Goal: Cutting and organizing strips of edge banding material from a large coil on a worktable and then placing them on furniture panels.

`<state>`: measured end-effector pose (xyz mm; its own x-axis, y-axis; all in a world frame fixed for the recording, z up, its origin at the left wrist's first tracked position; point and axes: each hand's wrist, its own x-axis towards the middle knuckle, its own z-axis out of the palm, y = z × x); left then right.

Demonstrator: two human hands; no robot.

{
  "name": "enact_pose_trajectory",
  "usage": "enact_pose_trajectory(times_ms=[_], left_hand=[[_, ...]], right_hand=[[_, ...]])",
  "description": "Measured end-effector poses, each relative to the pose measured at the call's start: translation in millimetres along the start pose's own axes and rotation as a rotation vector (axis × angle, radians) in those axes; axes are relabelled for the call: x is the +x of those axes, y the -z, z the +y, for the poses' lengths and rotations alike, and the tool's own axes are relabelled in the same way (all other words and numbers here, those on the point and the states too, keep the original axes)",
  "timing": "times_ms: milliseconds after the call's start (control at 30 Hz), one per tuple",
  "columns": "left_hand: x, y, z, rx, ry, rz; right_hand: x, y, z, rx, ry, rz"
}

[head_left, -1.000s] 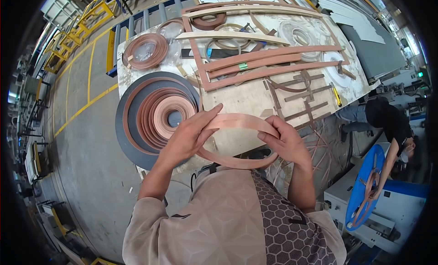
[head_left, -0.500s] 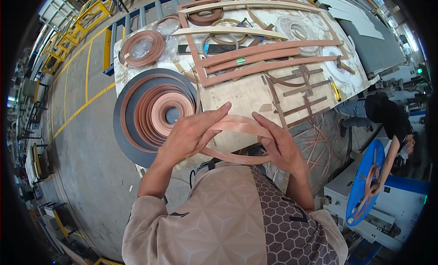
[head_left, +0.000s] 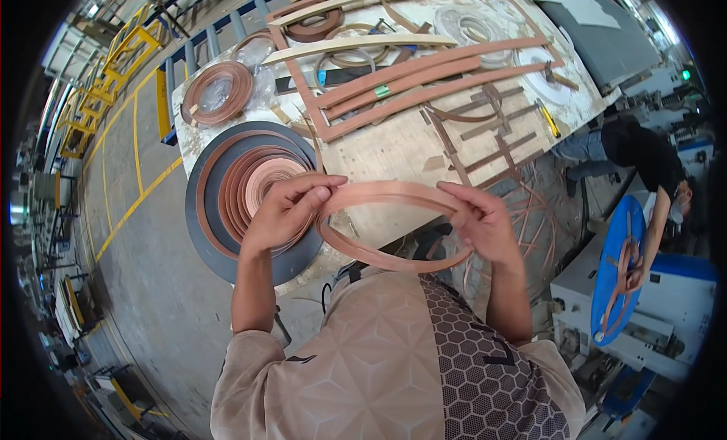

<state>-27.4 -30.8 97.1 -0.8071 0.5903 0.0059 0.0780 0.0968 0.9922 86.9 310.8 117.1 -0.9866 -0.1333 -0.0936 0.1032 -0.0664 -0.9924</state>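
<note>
A: Head view, the only one. L hand?
B: L hand [head_left: 284, 213] pinches strip loop [head_left: 386, 191] at its upper-left, thumb vs. fingers, approx. no gap beyond band thickness.
A: R hand?
B: R hand [head_left: 488, 224] has the opp. end, fingers wrapped round the band, forefinger extended along the top edge. Thumb blurred; exact contact can't tell.
A: Loop posn?
B: Held up betw. both hands, in front of torso, over near edge of table [head_left: 379, 156]. Tilted, oval; not resting on tabletop.
A: Progress, as judged?
B: Done: strip is coiled into a loop, approx. several layers at L side; no. of turns can't tell. Not yet done: no tie or tape seen on it, not set down.
A: Surroundings?
B: Just L: larger brown coil [head_left: 238, 184] on dark grey disc [head_left: 198, 220], wound, unheld. Far L: brown roll [head_left: 244, 82]. Beyond: brown frame [head_left: 432, 67]; yellow-handled tool [head_left: 547, 122] nr. R edge. Far R: co-worker [head_left: 644, 156] w/ hand at blue wheel [head_left: 608, 273].
</note>
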Motion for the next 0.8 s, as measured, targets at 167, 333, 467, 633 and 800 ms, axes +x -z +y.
enact_pose_trajectory(times_ms=[167, 333, 467, 633, 800], left_hand=[[3, -24, -18, -0.144, 0.033, -0.111], [18, -49, -44, -0.155, 0.099, -0.155], [8, -40, -80, -0.245, 0.192, -0.131], [45, -60, -38, -0.152, 0.015, -0.092], [96, -86, -14, 0.115, -0.23, -0.336]], right_hand=[[-20, -5, 3, -0.059, -0.031, 0.211], [-44, -5, 21, -0.188, 0.025, 0.568], [-60, -3, 7, -0.302, 0.039, 0.557], [-113, -9, -2, -0.394, 0.003, 0.52], [-170, -39, 22, -0.28, 0.059, 0.813]])
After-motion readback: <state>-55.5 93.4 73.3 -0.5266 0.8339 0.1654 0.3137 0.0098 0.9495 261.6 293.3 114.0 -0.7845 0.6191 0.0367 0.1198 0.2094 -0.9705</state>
